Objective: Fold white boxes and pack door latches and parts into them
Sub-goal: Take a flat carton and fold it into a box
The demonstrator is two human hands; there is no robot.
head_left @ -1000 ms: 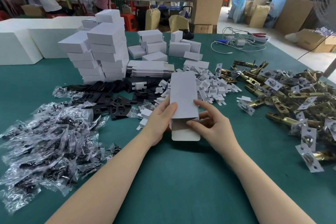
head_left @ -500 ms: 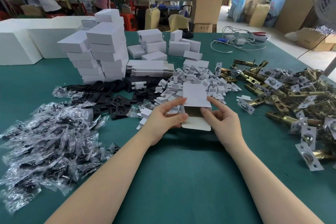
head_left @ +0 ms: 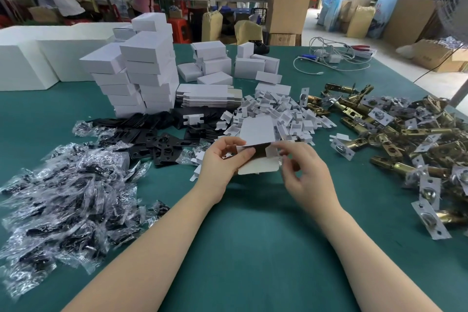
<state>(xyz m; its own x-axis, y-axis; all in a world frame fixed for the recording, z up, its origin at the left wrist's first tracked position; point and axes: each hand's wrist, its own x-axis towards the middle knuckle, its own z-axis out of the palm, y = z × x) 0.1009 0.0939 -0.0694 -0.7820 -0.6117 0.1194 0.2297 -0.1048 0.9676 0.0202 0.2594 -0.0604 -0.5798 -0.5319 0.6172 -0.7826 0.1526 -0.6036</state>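
Change: the white box, flat a second ago, is now opened into a tube with its near end gaping; folding is under way, packing not begun.
Left hand: fingers curled, pinching the box's left wall.
Right hand: fingertips pinching the right side flap.
Door latches: heaped well to the right of the grip.

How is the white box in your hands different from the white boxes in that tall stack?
The box in hand is open at its near end, flap hanging down; the stacked boxes are closed. It is held up off the table by the left hand and right hand; the stack rests on the table. Both are plain white card.
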